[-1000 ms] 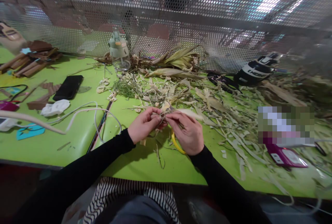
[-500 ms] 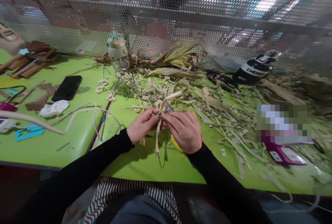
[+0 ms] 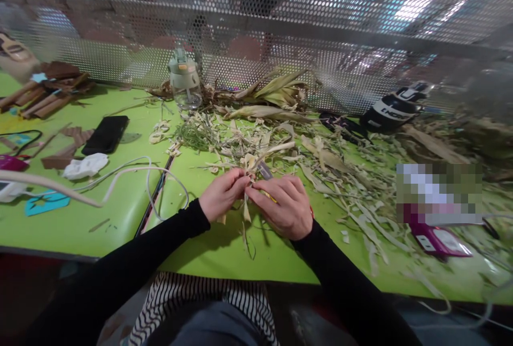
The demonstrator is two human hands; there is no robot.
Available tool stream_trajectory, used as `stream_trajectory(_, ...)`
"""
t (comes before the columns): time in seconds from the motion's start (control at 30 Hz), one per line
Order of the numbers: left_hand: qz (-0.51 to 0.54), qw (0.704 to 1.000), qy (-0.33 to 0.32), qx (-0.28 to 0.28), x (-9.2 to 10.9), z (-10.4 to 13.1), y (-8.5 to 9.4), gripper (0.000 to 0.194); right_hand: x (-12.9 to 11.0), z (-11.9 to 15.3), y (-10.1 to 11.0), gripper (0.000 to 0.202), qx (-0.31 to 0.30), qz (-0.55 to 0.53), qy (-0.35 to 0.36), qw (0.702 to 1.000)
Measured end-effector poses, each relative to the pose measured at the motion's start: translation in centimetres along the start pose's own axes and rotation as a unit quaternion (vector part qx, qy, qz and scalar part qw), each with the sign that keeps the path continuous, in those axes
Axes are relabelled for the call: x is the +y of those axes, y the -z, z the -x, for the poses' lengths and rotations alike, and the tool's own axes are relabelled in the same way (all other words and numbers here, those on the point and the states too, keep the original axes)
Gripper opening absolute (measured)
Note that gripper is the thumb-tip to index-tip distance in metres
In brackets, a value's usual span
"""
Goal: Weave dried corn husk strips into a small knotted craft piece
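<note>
My left hand (image 3: 224,195) is closed, its thumb and fingertips pinching a small bundle of dried corn husk strips (image 3: 247,210) over the near middle of the table. Loose ends of the bundle hang below the fingers and stick up above them. Against it are the fingertips of my right hand (image 3: 282,206), also closed. A pair of scissors (image 3: 264,171) lies in the right hand, its grey blades pointing up and left; a bit of yellow handle shows between the fingers. What the fingertips grip exactly is too small to make out.
Shredded husks (image 3: 256,138) cover the green table (image 3: 224,260) ahead and right. Whole husks (image 3: 276,95), a clear bottle (image 3: 185,81) and a black bottle (image 3: 395,107) stand or lie near the perforated metal screen (image 3: 340,57). Leftward are a phone (image 3: 106,135) and white cables (image 3: 132,168).
The scissors have turned in my right hand; the yellow handle that showed below the palm now shows between the fingers. The hanging husk strip has shifted slightly and looks shorter.
</note>
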State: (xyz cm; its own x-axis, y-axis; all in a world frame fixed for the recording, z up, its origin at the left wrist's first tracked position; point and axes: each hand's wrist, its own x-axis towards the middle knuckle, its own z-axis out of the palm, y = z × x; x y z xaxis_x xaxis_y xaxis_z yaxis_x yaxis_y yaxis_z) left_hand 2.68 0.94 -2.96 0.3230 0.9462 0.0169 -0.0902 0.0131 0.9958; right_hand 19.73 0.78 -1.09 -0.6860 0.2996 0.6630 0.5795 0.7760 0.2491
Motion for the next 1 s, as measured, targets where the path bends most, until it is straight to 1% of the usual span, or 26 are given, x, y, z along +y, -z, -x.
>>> stream_trajectory(0.07,0.0,1.0,-0.005,0.003,0.2,0.0,-0.1,0.027,0.0,0.1,0.0,0.015,0.023,-0.018,0.004,1.0)
stream_trajectory(0.17,0.042,0.999,0.002,0.001,0.3,0.1,-0.2,0.027,-0.1,0.1,-0.3,0.013,0.046,-0.084,-0.011,0.995)
stream_trajectory(0.2,0.048,0.999,0.001,-0.004,0.3,0.1,-0.3,0.028,-0.2,0.1,-0.5,0.012,0.053,-0.115,-0.03,0.991)
stream_trajectory(0.23,0.049,0.999,-0.004,-0.011,0.2,0.1,-0.3,0.029,-0.3,0.1,-0.6,0.01,0.064,-0.146,-0.066,0.985)
stream_trajectory(0.27,0.047,0.999,-0.008,-0.02,0.2,0.1,-0.3,0.029,-0.5,0.2,-0.8,0.008,0.075,-0.178,-0.117,0.974)
stream_trajectory(0.3,0.047,0.998,-0.011,-0.032,0.0,0.2,-0.3,0.03,-0.7,0.3,-1.0,0.005,0.086,-0.212,-0.179,0.957)
stream_trajectory(0.37,0.041,0.997,-0.008,-0.06,-0.2,0.3,-0.4,0.029,-0.9,0.6,-1.5,0.002,0.097,-0.273,-0.298,0.91)
stream_trajectory(0.4,0.036,0.997,-0.006,-0.075,-0.3,0.4,-0.4,0.029,-1.0,0.7,-1.6,0.003,0.097,-0.298,-0.342,0.886)
stream_trajectory(0.47,0.03,0.995,-0.002,-0.096,-0.4,0.5,-0.5,0.026,-1.1,1.0,-1.9,0.007,0.091,-0.334,-0.39,0.853)
stream_trajectory(0.57,0.048,0.993,-0.001,-0.106,-0.2,0.6,-0.6,0.021,-1.1,1.1,-2.1,0.011,0.087,-0.344,-0.42,0.835)
stream_trajectory(0.67,0.061,0.994,0.003,-0.092,-0.1,0.7,-0.8,0.018,-1.1,0.9,-2.0,0.012,0.088,-0.349,-0.432,0.827)
stream_trajectory(0.83,0.009,0.998,0.006,-0.055,-0.1,0.7,-0.8,0.021,-1.5,0.5,-1.7,0.011,0.085,-0.374,-0.433,0.816)
stream_trajectory(0.9,-0.018,0.999,-0.002,-0.044,-0.1,0.7,-0.7,0.021,-1.5,0.4,-1.6,0.01,0.087,-0.369,-0.427,0.821)
stream_trajectory(1.0,-0.037,0.999,-0.009,-0.039,-0.1,0.8,-0.6,0.021,-1.4,0.1,-1.3,0.008,0.097,-0.321,-0.412,0.847)
